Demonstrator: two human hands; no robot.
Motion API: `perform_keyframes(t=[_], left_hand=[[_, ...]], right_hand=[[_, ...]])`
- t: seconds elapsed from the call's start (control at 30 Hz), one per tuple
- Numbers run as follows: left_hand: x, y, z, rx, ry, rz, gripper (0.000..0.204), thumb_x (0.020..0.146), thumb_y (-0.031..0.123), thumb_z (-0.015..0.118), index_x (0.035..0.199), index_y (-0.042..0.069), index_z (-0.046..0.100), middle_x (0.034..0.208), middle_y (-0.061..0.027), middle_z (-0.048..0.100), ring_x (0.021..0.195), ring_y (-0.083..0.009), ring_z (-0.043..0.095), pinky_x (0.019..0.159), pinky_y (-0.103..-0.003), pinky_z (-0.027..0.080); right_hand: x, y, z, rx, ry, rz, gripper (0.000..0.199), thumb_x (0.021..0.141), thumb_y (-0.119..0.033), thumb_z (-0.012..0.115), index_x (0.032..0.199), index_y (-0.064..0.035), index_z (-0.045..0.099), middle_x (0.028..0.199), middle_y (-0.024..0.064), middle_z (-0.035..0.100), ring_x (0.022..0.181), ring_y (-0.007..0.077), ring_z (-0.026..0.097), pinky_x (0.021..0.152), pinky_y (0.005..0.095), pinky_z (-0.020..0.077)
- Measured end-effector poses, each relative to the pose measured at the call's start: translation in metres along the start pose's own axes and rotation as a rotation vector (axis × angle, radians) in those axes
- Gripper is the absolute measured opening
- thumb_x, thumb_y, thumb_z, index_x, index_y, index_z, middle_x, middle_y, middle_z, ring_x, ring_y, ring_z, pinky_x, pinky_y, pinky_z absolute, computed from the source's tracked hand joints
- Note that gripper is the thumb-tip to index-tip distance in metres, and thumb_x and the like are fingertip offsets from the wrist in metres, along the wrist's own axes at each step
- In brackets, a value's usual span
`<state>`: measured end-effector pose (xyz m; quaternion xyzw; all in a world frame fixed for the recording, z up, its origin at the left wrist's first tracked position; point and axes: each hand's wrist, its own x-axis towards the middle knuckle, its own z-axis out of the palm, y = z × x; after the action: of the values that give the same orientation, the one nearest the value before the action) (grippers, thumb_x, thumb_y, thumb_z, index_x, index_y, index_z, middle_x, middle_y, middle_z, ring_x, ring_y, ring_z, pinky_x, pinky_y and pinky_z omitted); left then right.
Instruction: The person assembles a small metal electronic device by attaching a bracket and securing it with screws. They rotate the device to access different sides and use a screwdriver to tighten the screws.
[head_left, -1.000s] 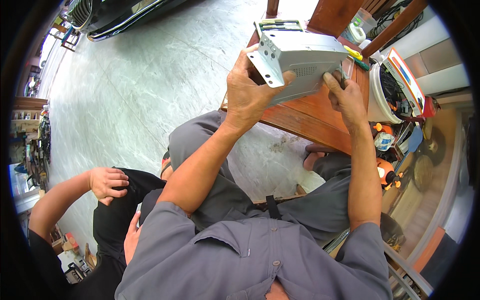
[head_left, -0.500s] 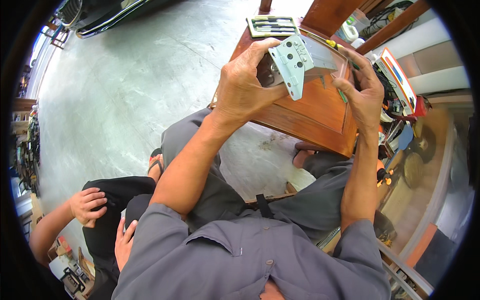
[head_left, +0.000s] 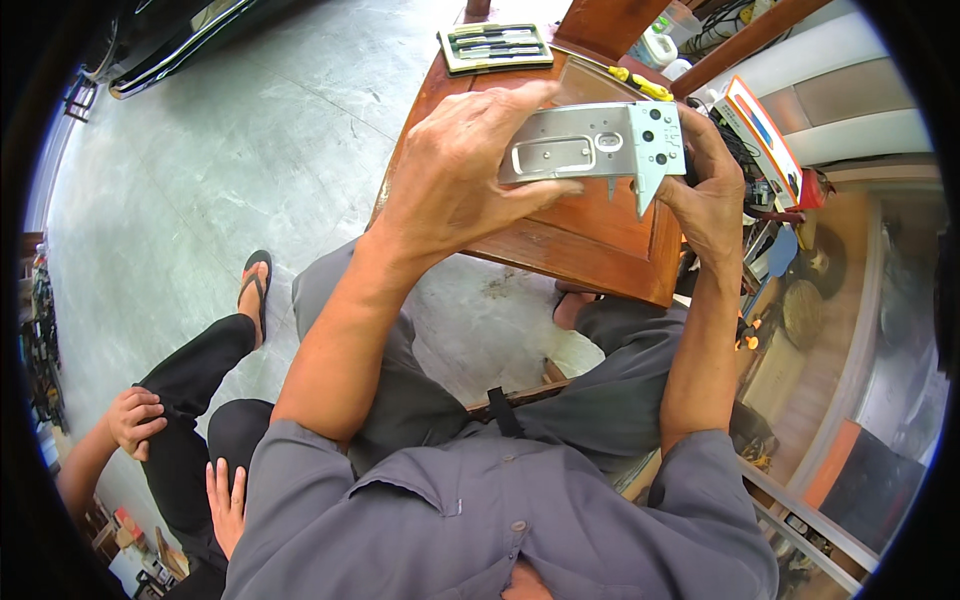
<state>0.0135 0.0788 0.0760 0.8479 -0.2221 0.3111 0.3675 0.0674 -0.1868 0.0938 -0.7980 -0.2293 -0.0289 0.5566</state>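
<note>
Fingers (head_left: pixel 520 100) of our left hand (head_left: pixel 455 175) curl over the top edge of a grey metal bracket plate (head_left: pixel 590 150), with the thumb pressed along its lower edge, so the hand is closed firmly on the plate's left half. Our right hand (head_left: pixel 705 195) grips the plate's right end, where the round holes sit; its fingers wrap behind the metal and we cannot tell how tightly they close. The plate is held flat-face toward us, lengthwise from 9 o'clock to 3 o'clock, in the air above the wooden counter (head_left: pixel 600 250). A pointed tab hangs down from its right end at 6 o'clock.

On the counter beyond the plate, at 12 o'clock, lies a green case of screwdrivers (head_left: pixel 495 47) near the far edge. A yellow-handled tool (head_left: pixel 640 82) lies at 1 o'clock of the plate, just past our right fingertips. An orange and white box (head_left: pixel 765 135) stands at 3 o'clock, beside a tangle of dark cables.

Our grey trousers and grey shirt (head_left: pixel 480 520) fill the lower middle. At 8 o'clock another person sits on the concrete floor (head_left: pixel 220 160) in black trousers, one foot in a black sandal (head_left: pixel 256 285), with one hand (head_left: pixel 135 420) resting on a knee, well apart from us.
</note>
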Motion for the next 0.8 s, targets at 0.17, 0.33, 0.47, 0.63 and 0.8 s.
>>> perform_keyframes(t=[0.17, 0.33, 0.47, 0.63, 0.8], left_hand=[[-0.005, 0.004, 0.005, -0.014, 0.014, -0.033, 0.062, 0.071, 0.033, 0.091, 0.119, 0.003, 0.066, 0.111, -0.0135, 0.072, 0.102, -0.0315, 0.070, 0.088, -0.040, 0.058], [-0.006, 0.007, 0.007, -0.009, 0.033, -0.006, 0.062, 0.070, 0.032, 0.092, 0.119, 0.003, 0.066, 0.109, -0.0141, 0.072, 0.099, -0.0318, 0.071, 0.087, -0.040, 0.058], [-0.008, 0.010, 0.004, -0.033, 0.012, -0.042, 0.066, 0.066, 0.023, 0.096, 0.122, 0.005, 0.067, 0.113, -0.0109, 0.073, 0.100, -0.0272, 0.072, 0.087, -0.036, 0.058], [-0.012, 0.013, 0.002, -0.029, -0.007, -0.068, 0.067, 0.066, 0.022, 0.096, 0.123, 0.005, 0.067, 0.112, -0.0105, 0.073, 0.098, -0.0259, 0.072, 0.086, -0.035, 0.058], [-0.012, 0.013, 0.003, -0.020, 0.011, -0.065, 0.067, 0.066, 0.022, 0.096, 0.123, 0.005, 0.066, 0.110, -0.0103, 0.073, 0.096, -0.0238, 0.072, 0.084, -0.034, 0.059]], right_hand=[[-0.004, 0.009, -0.012, -0.037, -0.013, 0.061, 0.071, 0.072, 0.003, 0.084, 0.138, -0.0007, 0.059, 0.120, 0.0020, 0.067, 0.105, 0.0108, 0.060, 0.094, 0.0272, 0.0481], [-0.004, 0.012, -0.013, -0.007, -0.021, 0.008, 0.067, 0.075, -0.001, 0.088, 0.137, -0.0023, 0.061, 0.111, -0.0059, 0.064, 0.082, 0.0023, 0.050, 0.072, 0.0186, 0.0428], [-0.006, 0.011, -0.014, 0.012, -0.035, -0.018, 0.067, 0.076, -0.004, 0.090, 0.136, -0.0034, 0.062, 0.111, -0.0057, 0.064, 0.082, 0.0028, 0.050, 0.073, 0.0189, 0.0434], [-0.007, 0.009, -0.014, -0.016, -0.040, -0.036, 0.068, 0.075, -0.006, 0.091, 0.136, -0.0038, 0.062, 0.110, -0.0061, 0.063, 0.077, 0.0028, 0.046, 0.070, 0.0191, 0.0426], [-0.007, 0.012, -0.012, -0.026, -0.027, -0.026, 0.071, 0.073, -0.008, 0.092, 0.137, -0.0042, 0.062, 0.101, -0.0067, 0.060, 0.074, 0.0029, 0.044, 0.066, 0.0195, 0.0406]])
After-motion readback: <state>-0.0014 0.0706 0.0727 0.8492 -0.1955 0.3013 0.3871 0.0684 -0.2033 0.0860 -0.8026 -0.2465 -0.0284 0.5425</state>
